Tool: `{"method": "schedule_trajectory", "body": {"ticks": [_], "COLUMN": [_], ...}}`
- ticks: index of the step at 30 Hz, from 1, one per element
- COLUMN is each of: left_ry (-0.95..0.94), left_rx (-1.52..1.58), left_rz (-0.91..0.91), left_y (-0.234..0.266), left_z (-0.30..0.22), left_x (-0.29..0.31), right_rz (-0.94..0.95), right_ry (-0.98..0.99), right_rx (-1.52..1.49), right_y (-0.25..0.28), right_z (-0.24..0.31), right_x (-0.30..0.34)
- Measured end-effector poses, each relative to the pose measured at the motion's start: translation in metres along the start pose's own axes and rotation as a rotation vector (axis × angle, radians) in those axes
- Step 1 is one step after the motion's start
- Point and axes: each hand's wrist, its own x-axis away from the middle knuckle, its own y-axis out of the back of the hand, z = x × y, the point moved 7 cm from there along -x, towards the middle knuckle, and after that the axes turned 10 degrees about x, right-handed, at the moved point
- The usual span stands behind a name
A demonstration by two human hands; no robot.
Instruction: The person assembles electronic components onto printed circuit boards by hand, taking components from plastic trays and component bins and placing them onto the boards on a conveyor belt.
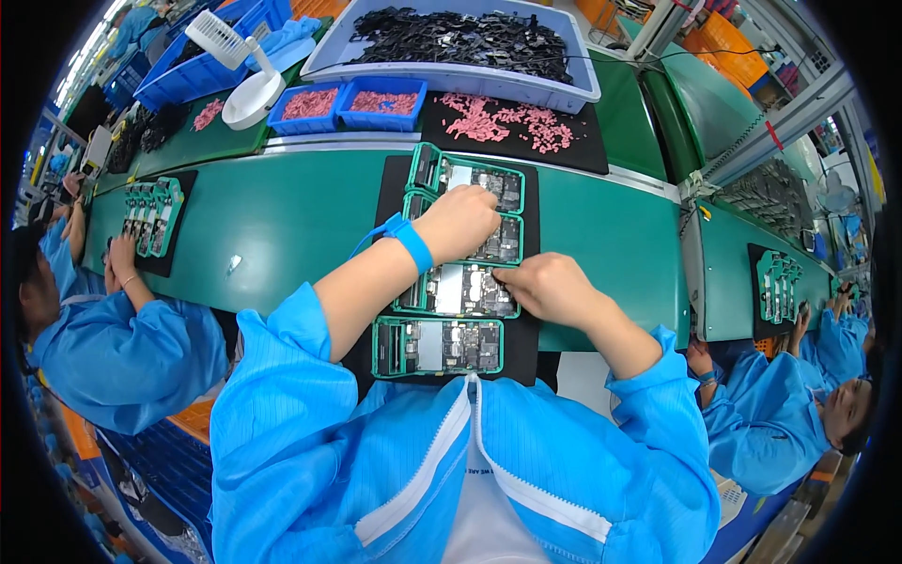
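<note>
In front of me, several green trays holding circuit boards stand in a column on a black mat [388,199]. My left hand [460,224], with a blue wrist strap [408,241], reaches over the second green tray [512,239] from the far end. Its fingers are curled together at that tray's upper edge, hiding whatever they hold. My right hand [552,289] is closed, thumb and forefinger at the right end of the third green tray [470,291]. Anything between those fingertips is too small to make out. Untouched are the farthest tray [503,186] and the nearest tray [460,346].
Beyond the green bench [291,211] are a large bin [329,52] of black parts, two blue boxes [346,120] with pink pieces, loose pink pieces [507,124] and a white fan [252,101]. Co-workers in blue sit left [127,348] and right [775,414].
</note>
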Motion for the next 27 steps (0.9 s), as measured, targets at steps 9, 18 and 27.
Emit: {"method": "schedule_trajectory", "body": {"ticks": [9,18,27], "left_ry": [0.047,0.032,0.014], "left_rx": [0.061,0.078,0.082], "left_rz": [0.025,-0.035,-0.044], "left_y": [0.007,0.013,0.005], "left_z": [0.004,0.010,0.011], "left_x": [-0.008,-0.007,0.005], "right_rz": [-0.432,-0.168,-0.250], "right_ry": [-0.526,-0.560,-0.435], "right_rx": [0.023,0.455,0.337], "right_y": [0.011,0.006,0.002], "right_z": [-0.179,-0.191,-0.170], "right_x": [-0.079,-0.149,-0.133]}}
